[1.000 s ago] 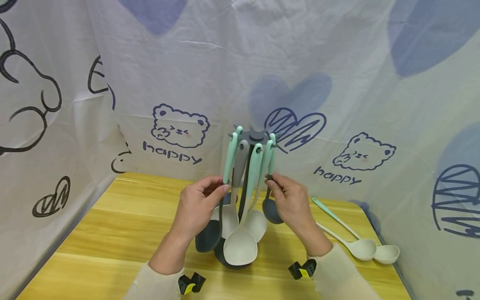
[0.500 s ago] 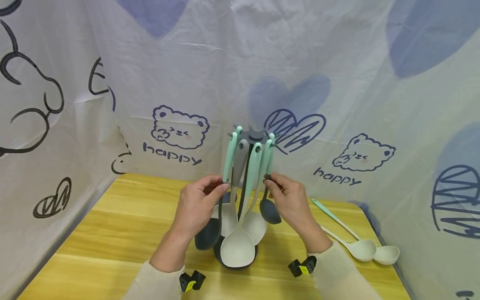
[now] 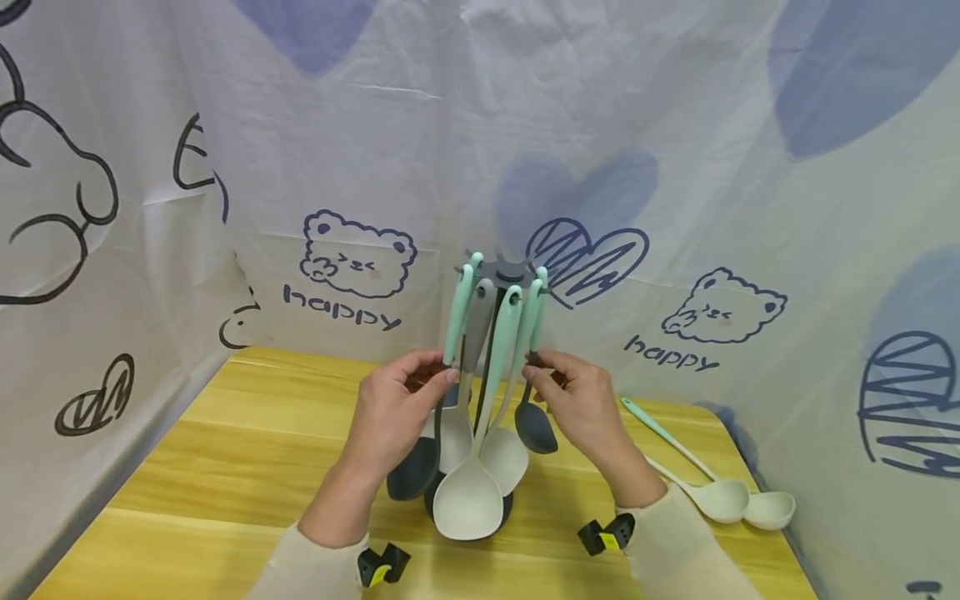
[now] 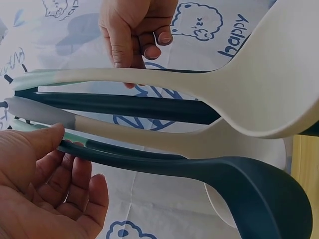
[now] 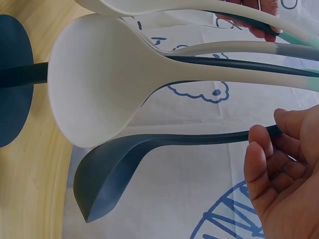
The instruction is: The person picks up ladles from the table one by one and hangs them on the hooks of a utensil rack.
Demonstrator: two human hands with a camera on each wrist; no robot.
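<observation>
A dark rotary stand (image 3: 508, 271) holds several hanging kitchen utensils with mint or grey handles. My left hand (image 3: 397, 408) pinches a dark ladle (image 4: 249, 184) between thumb and fingers, just below its mint handle, on the left of the stand. On the right, my right hand (image 3: 581, 404) pinches another dark ladle (image 5: 117, 172) by its thin neck, its head hanging free. Between the hands hang a cream ladle (image 3: 468, 504) in front, a grey-handled cream utensil (image 3: 478, 325) and a mint-handled cream utensil (image 3: 504, 462). The ladles' upper ends stay at the stand's hooks.
Two cream utensils lie crossed on the right of the wooden table (image 3: 247, 433): a ladle (image 3: 772, 510) with a mint handle and a spoon (image 3: 723, 500). The stand's dark round base (image 3: 507, 510) rests on the table. A printed cloth (image 3: 465, 167) hangs close behind.
The cream ladle in front has shifted left, and the right dark ladle's head has moved slightly left. Both hands keep their grips; my right hand has drifted slightly left.
</observation>
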